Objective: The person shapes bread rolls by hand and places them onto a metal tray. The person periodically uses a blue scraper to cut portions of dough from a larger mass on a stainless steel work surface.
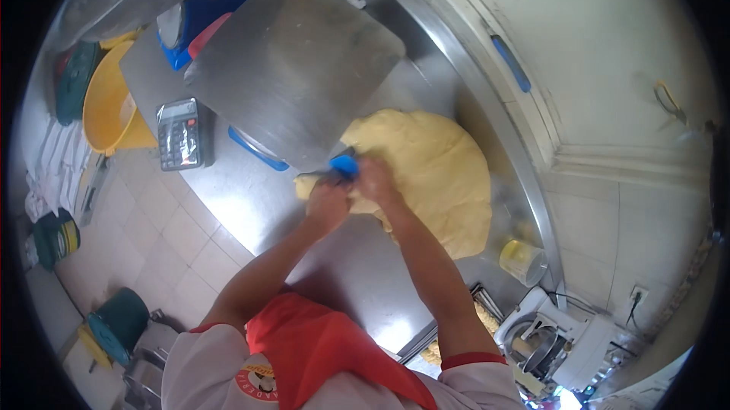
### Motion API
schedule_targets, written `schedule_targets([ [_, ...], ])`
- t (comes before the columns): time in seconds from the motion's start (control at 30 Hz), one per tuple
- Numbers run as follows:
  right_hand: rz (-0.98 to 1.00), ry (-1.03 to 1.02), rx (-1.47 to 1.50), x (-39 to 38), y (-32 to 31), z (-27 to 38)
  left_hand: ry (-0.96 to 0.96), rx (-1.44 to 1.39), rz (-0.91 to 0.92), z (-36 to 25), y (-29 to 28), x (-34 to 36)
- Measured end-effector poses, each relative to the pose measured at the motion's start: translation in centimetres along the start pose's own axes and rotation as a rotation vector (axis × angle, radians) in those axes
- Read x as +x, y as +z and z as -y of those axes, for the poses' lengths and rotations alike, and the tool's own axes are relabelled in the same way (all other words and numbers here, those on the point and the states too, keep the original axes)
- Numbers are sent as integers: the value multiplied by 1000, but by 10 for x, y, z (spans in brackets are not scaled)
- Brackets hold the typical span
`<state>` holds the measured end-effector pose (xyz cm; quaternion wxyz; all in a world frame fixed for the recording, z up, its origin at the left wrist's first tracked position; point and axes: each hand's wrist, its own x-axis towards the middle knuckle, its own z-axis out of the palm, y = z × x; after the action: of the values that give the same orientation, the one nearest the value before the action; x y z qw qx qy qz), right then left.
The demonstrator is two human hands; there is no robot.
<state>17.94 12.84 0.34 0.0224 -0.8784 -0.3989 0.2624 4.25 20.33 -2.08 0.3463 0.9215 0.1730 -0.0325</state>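
A large pale-yellow slab of dough (433, 174) lies on the steel table, its narrow end reaching left beneath my hands. My right hand (376, 180) is closed at a blue-handled dough scraper (344, 165), which stands against the dough's left part. Close beside it, my left hand (329, 203) has its fingers curled on the narrow end of the dough, right below the scraper. The scraper's lower edge and the fingertips of both hands are partly hidden.
A big steel tray (296, 60) sits over a blue scale base (258, 149) just beyond my hands. A calculator (179, 135) and a yellow bucket (114, 102) are at the left. A clear cup (523, 262) stands by the table's right rim, near a white mixer (570, 341).
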Motion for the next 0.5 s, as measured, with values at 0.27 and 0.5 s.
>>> schedule_targets([
  [0.27,-185,-98,112,-51,-75,-45,126,69,-3,-64,-14,5],
  [0.5,-69,51,37,-72,-11,-64,73,-11,14,-54,34,22],
])
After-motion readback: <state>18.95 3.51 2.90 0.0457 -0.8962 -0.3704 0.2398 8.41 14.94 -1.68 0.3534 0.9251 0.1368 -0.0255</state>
